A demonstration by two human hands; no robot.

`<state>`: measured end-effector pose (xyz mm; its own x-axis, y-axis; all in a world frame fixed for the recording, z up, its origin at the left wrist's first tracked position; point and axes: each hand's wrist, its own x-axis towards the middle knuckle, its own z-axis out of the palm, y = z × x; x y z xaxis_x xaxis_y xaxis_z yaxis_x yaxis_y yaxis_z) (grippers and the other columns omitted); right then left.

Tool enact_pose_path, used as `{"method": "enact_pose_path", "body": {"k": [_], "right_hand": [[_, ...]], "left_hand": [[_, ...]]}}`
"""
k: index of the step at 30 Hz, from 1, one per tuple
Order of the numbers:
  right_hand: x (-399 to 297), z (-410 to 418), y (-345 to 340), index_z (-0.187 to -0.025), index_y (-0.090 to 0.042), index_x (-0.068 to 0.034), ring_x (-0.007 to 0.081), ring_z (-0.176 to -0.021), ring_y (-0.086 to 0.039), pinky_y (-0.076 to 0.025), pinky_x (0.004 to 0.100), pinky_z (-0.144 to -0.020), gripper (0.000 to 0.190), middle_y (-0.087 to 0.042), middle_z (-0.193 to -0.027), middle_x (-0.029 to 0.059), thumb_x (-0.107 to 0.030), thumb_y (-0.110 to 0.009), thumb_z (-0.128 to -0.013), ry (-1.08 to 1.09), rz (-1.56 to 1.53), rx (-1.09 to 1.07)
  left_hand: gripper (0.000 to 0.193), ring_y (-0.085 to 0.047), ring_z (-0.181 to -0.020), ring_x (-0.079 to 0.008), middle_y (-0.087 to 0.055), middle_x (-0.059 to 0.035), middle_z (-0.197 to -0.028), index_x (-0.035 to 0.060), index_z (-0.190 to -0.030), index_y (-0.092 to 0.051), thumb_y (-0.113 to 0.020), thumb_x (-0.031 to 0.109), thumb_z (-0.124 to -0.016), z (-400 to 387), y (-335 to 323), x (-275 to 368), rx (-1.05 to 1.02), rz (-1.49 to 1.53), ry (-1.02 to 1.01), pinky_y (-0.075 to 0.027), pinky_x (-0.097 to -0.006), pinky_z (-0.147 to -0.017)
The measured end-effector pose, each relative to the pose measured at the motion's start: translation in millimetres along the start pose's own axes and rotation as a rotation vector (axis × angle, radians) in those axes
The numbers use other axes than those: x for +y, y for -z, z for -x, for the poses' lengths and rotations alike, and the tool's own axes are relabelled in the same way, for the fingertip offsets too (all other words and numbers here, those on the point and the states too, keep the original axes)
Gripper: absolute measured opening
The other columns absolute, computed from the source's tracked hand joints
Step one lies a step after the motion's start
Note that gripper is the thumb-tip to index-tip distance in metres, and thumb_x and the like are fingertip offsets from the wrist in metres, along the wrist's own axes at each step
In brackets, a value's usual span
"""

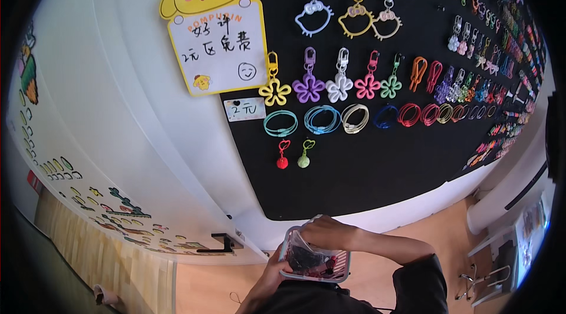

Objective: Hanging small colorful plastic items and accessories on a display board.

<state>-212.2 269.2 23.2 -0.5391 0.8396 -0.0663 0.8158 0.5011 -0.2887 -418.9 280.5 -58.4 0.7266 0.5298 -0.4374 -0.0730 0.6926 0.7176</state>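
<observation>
A small plastic basket (pixel 346 270) with slatted pink sides and a pale grey-blue rim is held close to my body. My left hand (pixel 275 270) grips it by its left side, thumb over the rim. Inside lies a clear plastic bag (pixel 303 254) with dark contents that I cannot make out. Small red and black items (pixel 329 265) show beside or through the plastic. My right hand (pixel 328 232) is at the top of the bag, fingers curled on the film; the fingertips are partly hidden.
Ahead stands a black display panel (pixel 362 172) hung with colourful flower keychains (pixel 308 87), wire loops (pixel 322 119) and two pompom-like charms (pixel 282 161). A yellow dog-shaped sign (pixel 221 62) bears handwriting. A white door with a black handle (pixel 216 245) is left; a wheeled chair base (pixel 466 285) is right.
</observation>
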Motion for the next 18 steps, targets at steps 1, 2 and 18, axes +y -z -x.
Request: {"method": "enact_pose_path", "body": {"k": [1,2,18], "right_hand": [[-0.9,3.1,2.5,-0.073,-0.063,0.005,0.0342,-0.081,-0.067,-0.053,0.0426,-0.067,0.009,-0.065,-0.081,0.0209,-0.002,-0.058,-0.071,0.012,-0.006,0.026],[-0.6,5.4,5.3,-0.076,-0.064,0.003,0.0337,-0.082,-0.066,-0.053,0.0429,-0.069,0.010,-0.066,-0.083,0.0200,-0.003,-0.058,-0.072,0.023,0.010,0.019],[5.1,21.4,11.1,-0.083,-0.062,0.001,0.0335,-0.087,-0.064,-0.053,0.0426,-0.071,0.011,-0.064,-0.089,0.0163,-0.003,-0.058,-0.073,-0.065,0.049,0.038]], "left_hand": [[0.083,-0.049,-0.113,-0.0186,-0.046,-0.0072,-0.128,0.0104,-0.146,-0.026,-0.043,-0.001,-0.065,-0.4,-2.6,1.0,-0.002,-0.002,-0.011,-0.051,-0.0309,-0.081],[0.084,-0.050,-0.112,-0.0189,-0.047,-0.0077,-0.128,0.0102,-0.146,-0.026,-0.043,-0.002,-0.065,-1.2,-4.6,1.1,0.002,-0.012,-0.020,-0.051,-0.0308,-0.081],[0.086,-0.056,-0.103,-0.0214,-0.051,-0.0108,-0.121,0.0093,-0.145,-0.027,-0.043,-0.006,-0.061,-14.9,-2.9,-2.5,-0.031,0.009,-0.117,-0.053,-0.0305,-0.076]]}}
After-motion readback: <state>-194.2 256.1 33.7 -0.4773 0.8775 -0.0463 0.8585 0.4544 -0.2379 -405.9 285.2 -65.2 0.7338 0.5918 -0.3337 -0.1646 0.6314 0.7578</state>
